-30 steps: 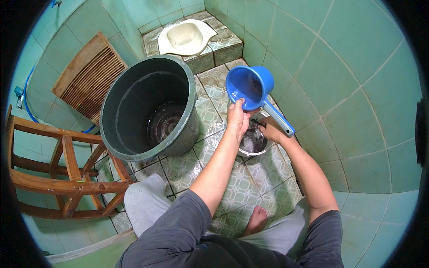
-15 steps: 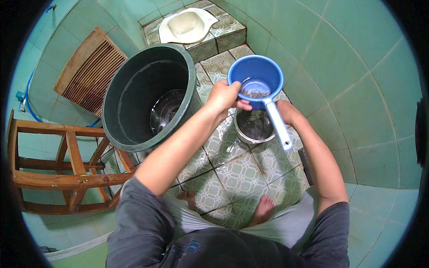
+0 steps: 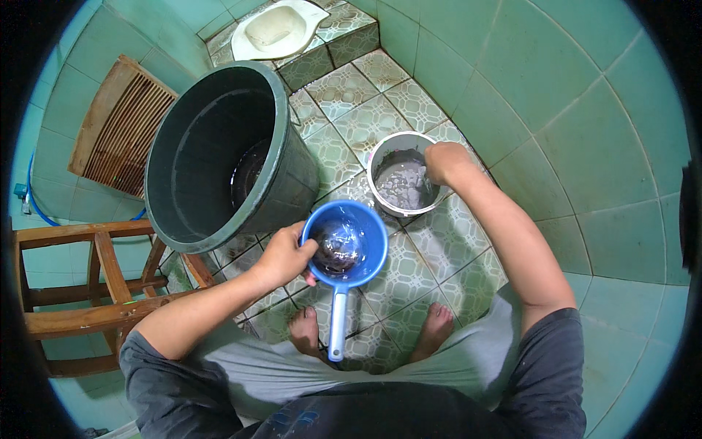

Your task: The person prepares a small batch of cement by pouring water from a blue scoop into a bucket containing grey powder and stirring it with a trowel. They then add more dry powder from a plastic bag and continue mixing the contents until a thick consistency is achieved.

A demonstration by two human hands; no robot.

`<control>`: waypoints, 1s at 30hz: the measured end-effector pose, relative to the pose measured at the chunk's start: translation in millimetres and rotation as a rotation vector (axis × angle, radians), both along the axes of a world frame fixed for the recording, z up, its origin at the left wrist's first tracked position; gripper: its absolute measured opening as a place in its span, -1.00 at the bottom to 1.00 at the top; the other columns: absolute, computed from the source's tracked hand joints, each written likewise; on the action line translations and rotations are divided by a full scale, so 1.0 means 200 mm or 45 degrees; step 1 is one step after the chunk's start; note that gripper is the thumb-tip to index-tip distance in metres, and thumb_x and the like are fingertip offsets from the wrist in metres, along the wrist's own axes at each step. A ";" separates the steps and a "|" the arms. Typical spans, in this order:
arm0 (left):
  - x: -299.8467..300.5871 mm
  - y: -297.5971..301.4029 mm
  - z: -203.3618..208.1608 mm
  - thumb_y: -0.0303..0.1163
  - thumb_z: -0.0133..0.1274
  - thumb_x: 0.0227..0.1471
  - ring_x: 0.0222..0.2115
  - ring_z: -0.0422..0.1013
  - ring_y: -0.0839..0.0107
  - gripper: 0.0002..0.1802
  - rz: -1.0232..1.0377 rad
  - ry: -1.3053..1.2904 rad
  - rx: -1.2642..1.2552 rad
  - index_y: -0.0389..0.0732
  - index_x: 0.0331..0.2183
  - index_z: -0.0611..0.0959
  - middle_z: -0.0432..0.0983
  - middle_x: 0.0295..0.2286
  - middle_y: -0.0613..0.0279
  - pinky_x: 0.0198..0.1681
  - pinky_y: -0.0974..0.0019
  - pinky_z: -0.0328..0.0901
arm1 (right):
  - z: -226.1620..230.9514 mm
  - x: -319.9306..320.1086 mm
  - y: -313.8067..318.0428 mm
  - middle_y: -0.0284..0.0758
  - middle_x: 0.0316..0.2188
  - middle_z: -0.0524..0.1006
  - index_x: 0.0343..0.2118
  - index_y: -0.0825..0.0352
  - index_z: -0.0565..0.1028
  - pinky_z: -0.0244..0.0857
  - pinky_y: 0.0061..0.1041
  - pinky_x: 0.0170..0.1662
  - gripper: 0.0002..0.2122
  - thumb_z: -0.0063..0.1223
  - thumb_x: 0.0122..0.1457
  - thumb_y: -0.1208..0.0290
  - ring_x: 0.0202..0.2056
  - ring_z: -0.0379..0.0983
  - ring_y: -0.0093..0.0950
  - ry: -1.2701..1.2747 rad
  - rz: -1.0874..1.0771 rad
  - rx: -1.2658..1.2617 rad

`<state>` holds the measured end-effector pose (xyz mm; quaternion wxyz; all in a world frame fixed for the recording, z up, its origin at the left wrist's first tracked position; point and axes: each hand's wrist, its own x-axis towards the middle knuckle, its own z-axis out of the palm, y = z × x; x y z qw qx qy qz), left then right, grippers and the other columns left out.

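Note:
My left hand [image 3: 281, 256] grips the rim of a blue plastic dipper [image 3: 376, 252], thumb over its edge. Some water with a dark patch and shiny glints lies in the dipper, and its handle points toward me. Over the right rim of a small white bucket [image 3: 374, 150] is my right hand [image 3: 447, 162], closed. What its fingers hold is hidden; something greyish shows just below them inside the bucket. Grey, bubbly water [image 3: 401, 183] is in this bucket. The large dark-green tub [image 3: 281, 110] stands left of the bucket, with a little water at its bottom.
A wooden frame [image 3: 110, 267] like a stool on its side lies at the left, near a wooden slatted washboard [image 3: 121, 128] leaning on the wall. At the back, a squat toilet [image 3: 274, 33] sits on a tiled step. My bare feet [image 3: 306, 329] are on the wet tiles [image 3: 395, 274].
My left hand has brought the dipper from above the bucket toward me and to the left. The bucket's inside now shows more fully, with my right hand at its rim.

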<state>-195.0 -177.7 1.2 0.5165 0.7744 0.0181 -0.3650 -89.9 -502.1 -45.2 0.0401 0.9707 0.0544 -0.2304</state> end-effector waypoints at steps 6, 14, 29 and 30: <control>-0.04 0.20 -0.34 -0.55 -0.15 0.09 -0.67 0.50 0.33 -0.60 0.011 -0.002 0.216 -0.41 0.00 0.41 0.54 -0.41 0.02 -0.63 0.32 0.47 | -0.09 0.02 0.08 -0.19 -0.25 0.61 -0.35 0.28 0.64 0.45 -0.35 -0.17 -0.82 0.09 -0.06 0.50 -0.19 0.56 -0.28 -0.181 0.247 -0.009; 0.03 0.41 -0.56 -0.38 -0.15 0.14 -0.68 0.51 0.32 -0.57 -0.060 0.200 0.484 -0.28 0.04 0.42 0.56 -0.37 -0.03 -0.56 0.31 0.47 | -0.06 -0.01 0.04 -0.12 -0.35 0.61 -0.42 0.34 0.62 0.44 -0.29 -0.21 -0.85 0.11 -0.08 0.46 -0.26 0.56 -0.21 -0.181 0.134 -0.012; 0.07 0.37 -0.40 -0.19 0.00 0.11 -0.32 0.51 -0.07 -0.64 -0.939 -0.198 0.990 -0.33 -0.33 0.65 0.57 -0.36 -0.16 -0.23 0.00 0.38 | 0.05 0.00 0.04 -0.15 -0.25 0.60 -0.33 0.33 0.62 0.45 -0.30 -0.19 -0.80 0.14 -0.08 0.48 -0.20 0.56 -0.24 -0.095 0.022 -0.011; 0.04 0.43 -0.42 -0.30 0.04 0.07 -0.31 0.49 -0.09 -0.68 -0.974 -0.296 1.008 -0.37 -0.21 0.54 0.53 -0.35 -0.24 -0.23 0.01 0.37 | 0.08 0.01 0.07 -0.15 -0.25 0.60 -0.33 0.33 0.62 0.45 -0.30 -0.19 -0.80 0.14 -0.08 0.48 -0.20 0.56 -0.24 -0.106 0.017 0.012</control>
